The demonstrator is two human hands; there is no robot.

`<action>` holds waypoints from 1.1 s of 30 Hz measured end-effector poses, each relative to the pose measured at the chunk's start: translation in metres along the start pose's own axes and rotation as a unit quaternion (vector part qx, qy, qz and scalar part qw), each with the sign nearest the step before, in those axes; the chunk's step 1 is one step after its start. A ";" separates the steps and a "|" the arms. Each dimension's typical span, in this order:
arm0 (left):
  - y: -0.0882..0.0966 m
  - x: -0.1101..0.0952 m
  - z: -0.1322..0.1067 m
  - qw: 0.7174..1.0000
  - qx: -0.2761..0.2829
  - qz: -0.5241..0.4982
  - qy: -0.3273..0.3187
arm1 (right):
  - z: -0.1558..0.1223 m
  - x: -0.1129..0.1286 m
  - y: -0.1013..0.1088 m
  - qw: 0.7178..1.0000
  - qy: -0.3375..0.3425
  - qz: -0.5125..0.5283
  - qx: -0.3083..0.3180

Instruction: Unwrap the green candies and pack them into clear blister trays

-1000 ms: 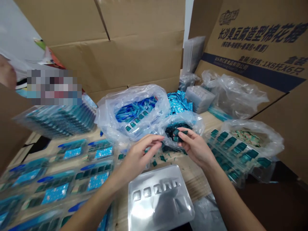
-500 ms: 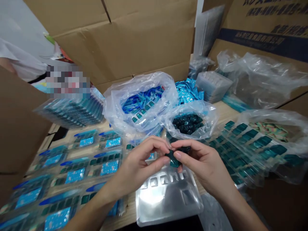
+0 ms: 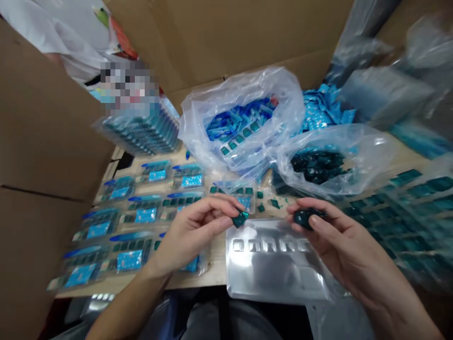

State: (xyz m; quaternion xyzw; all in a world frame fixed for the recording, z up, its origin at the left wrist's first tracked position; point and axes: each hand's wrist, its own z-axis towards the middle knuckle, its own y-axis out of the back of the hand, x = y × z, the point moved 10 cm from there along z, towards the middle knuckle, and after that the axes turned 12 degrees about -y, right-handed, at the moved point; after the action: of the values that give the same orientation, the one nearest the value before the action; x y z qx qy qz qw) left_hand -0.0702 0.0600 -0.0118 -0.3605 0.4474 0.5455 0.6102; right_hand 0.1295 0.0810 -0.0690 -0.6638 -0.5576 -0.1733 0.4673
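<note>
teal pieces (image 3: 239,219) pinched by left hand (image 3: 193,231) and right hand (image 3: 334,236)

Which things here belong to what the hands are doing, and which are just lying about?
In use: left hand pinching a teal piece; right hand pinching a dark piece; silver blister tray; bag of dark teal pieces.
Lying about: blue-card packs; bag of blue pieces; cardboard flaps.

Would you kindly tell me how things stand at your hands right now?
Left hand pinching a teal piece; right hand gripping dark teal pieces; silver plastic blister tray directly below, not blocking.
</note>
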 end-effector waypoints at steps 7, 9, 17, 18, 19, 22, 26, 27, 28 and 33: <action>-0.002 -0.005 -0.043 0.952 0.129 0.272 -0.047 | 0.003 -0.007 0.010 0.999 0.003 -0.037 -0.035; -0.008 -0.006 -0.047 0.942 0.146 0.297 -0.063 | 0.003 -0.006 0.010 0.998 0.013 -0.048 -0.045; -0.022 -0.012 -0.048 0.915 0.218 0.322 -0.107 | -0.004 -0.002 0.012 0.985 0.059 -0.147 -0.068; -0.021 -0.012 -0.047 0.913 0.214 0.328 -0.111 | -0.005 -0.002 0.012 0.985 0.060 -0.150 -0.062; -0.018 -0.011 -0.047 0.914 0.205 0.332 -0.110 | -0.005 -0.002 0.011 0.985 0.063 -0.153 -0.055; -0.012 -0.009 -0.046 0.924 0.170 0.326 -0.109 | -0.006 -0.003 0.010 0.982 0.067 -0.170 -0.041; -0.021 -0.012 -0.053 0.913 0.195 0.328 -0.147 | -0.006 -0.001 0.008 0.978 0.074 -0.191 -0.039; -0.024 -0.011 -0.056 0.906 0.209 0.336 -0.151 | -0.006 0.000 0.007 0.976 0.079 -0.197 -0.039; -0.027 -0.009 -0.059 0.899 0.224 0.344 -0.153 | -0.006 0.002 0.006 0.975 0.084 -0.203 -0.041; -0.033 -0.006 -0.064 0.876 0.251 0.375 -0.173 | -0.010 0.010 0.001 0.967 0.092 -0.229 -0.062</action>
State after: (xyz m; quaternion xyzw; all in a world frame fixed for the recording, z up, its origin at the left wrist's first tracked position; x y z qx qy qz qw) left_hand -0.0472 -0.0061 -0.0290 0.0993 0.5582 0.6565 0.4976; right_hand 0.1365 0.0783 -0.0571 -0.5267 -0.6376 -0.3705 0.4228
